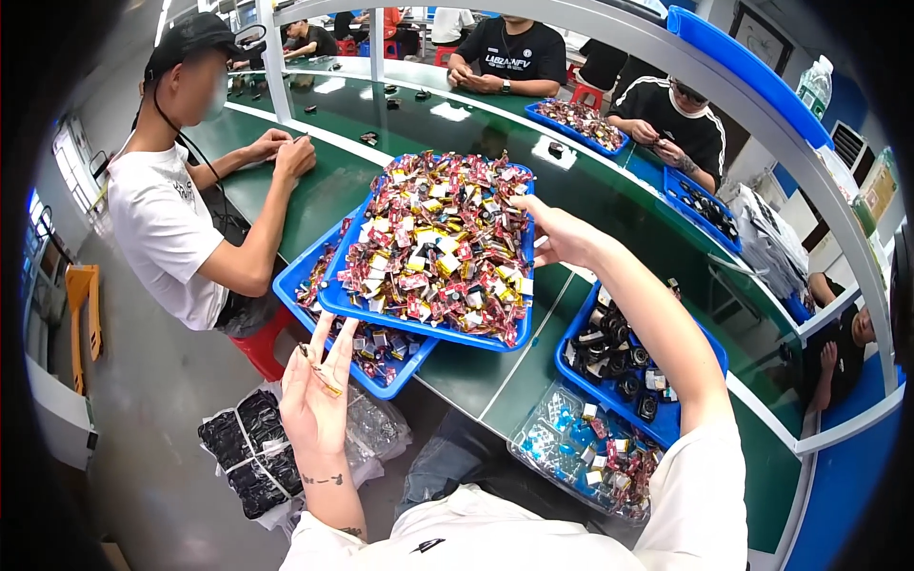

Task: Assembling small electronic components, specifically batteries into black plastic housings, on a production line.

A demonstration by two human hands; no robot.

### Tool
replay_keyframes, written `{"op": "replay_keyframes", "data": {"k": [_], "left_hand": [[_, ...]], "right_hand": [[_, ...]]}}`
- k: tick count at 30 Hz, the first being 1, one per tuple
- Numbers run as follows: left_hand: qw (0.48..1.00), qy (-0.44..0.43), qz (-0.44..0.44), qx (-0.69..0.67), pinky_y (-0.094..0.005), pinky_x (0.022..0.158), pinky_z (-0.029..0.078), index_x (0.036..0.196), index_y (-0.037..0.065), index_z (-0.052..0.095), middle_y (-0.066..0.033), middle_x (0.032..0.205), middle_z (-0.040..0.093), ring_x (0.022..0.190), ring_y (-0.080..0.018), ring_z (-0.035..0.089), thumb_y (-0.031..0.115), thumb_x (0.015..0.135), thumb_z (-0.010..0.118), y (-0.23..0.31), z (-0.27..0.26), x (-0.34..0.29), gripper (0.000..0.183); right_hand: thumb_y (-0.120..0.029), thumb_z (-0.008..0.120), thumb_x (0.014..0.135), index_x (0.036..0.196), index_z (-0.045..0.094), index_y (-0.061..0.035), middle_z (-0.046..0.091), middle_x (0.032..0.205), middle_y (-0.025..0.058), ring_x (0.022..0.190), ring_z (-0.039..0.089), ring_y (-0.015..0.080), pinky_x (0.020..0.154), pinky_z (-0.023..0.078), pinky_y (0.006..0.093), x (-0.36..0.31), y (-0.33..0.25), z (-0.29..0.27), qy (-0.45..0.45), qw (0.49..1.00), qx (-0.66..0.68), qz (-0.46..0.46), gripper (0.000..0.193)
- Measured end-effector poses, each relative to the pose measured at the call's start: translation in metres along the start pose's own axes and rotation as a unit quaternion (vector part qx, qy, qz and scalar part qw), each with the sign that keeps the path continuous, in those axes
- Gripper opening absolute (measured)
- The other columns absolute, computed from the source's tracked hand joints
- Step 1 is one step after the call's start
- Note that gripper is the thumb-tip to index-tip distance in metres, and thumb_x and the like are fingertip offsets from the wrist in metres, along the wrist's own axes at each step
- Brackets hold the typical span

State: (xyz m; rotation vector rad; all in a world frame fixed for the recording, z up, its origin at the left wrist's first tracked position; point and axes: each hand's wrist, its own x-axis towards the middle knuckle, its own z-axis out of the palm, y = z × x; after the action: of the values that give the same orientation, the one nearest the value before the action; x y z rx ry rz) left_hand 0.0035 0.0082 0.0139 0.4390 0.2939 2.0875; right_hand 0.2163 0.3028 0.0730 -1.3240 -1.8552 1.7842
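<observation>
A blue tray (328, 303) heaped with small red circuit boards and yellow-and-white battery cells sits at a slant across another blue tray (386, 388) of similar parts. My right hand (564, 233) grips the upper tray's right edge, thumb on the rim. By its near left corner is my left hand (319, 395), palm up, fingers stretched toward the tray's underside; whether they touch it I cannot tell. A small circuit board with a yellow battery cell (324, 379) lies across that hand, held near the thumb.
At right stand a blue tray of black round parts (619, 357) and a clear plastic tray (538, 443) of boards. A seated person (171, 219) works close on the left; others sit across the green conveyor table (476, 388). Wrapped bundles (252, 462) lie on the floor.
</observation>
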Motion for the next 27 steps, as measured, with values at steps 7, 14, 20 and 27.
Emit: {"op": "replay_keyframes", "data": {"k": [7, 14, 20, 27], "left_hand": [[1.0, -0.008, -0.003, 0.027, -0.0433, 0.107, 0.036, 0.095, -0.006, 0.059, -0.0292, 0.146, 0.018, 0.133, -0.0453, 0.025, 0.007, 0.094, 0.048, -0.004, -0.011, 0.006, 0.017], [0.998, -0.009, -0.054, 0.019, -0.0453, 0.113, 0.023, 0.096, -0.008, 0.056, -0.0318, 0.145, 0.017, 0.137, -0.0437, 0.015, 0.007, 0.095, 0.044, -0.01, -0.008, 0.007, 0.019], [0.996, 0.031, -0.049, 0.062, -0.0458, 0.11, 0.031, 0.1, -0.011, 0.052, -0.0338, 0.142, 0.023, 0.132, -0.0446, 0.028, 0.011, 0.096, 0.044, -0.005, -0.014, -0.007, 0.024], [0.96, 0.086, 0.055, 0.26, -0.0363, 0.093, 0.047, 0.099, 0.004, 0.051, -0.0194, 0.13, 0.048, 0.117, -0.0282, 0.051, 0.013, 0.096, 0.045, -0.041, 0.006, -0.018, 0.011]], "right_hand": [[-0.056, 0.05, 0.084, 0.107, 0.054, 0.0077, 0.061, 0.087, 0.0181, 0.067, 0.063, 0.0242, 0.062, 0.057, 0.0324, -0.009, 0.0, -0.002, 0.054, 0.996, 0.039, -0.051, 0.068], [-0.029, 0.056, 0.089, 0.122, 0.046, 0.0019, 0.055, 0.104, 0.0144, 0.078, 0.063, 0.0232, 0.073, 0.057, 0.0349, -0.036, 0.023, -0.006, 0.03, 0.992, 0.108, -0.055, 0.046], [-0.029, 0.054, 0.092, 0.131, 0.043, -0.0009, 0.059, 0.11, 0.0136, 0.088, 0.064, 0.0207, 0.077, 0.054, 0.032, -0.112, 0.049, -0.004, 0.015, 0.995, -0.022, -0.093, 0.049], [-0.014, 0.054, 0.09, 0.113, 0.058, -0.0013, 0.067, 0.091, 0.01, 0.081, 0.063, 0.0137, 0.072, 0.051, 0.0269, -0.23, 0.107, -0.01, 0.088, 0.973, -0.086, -0.196, 0.027]]}}
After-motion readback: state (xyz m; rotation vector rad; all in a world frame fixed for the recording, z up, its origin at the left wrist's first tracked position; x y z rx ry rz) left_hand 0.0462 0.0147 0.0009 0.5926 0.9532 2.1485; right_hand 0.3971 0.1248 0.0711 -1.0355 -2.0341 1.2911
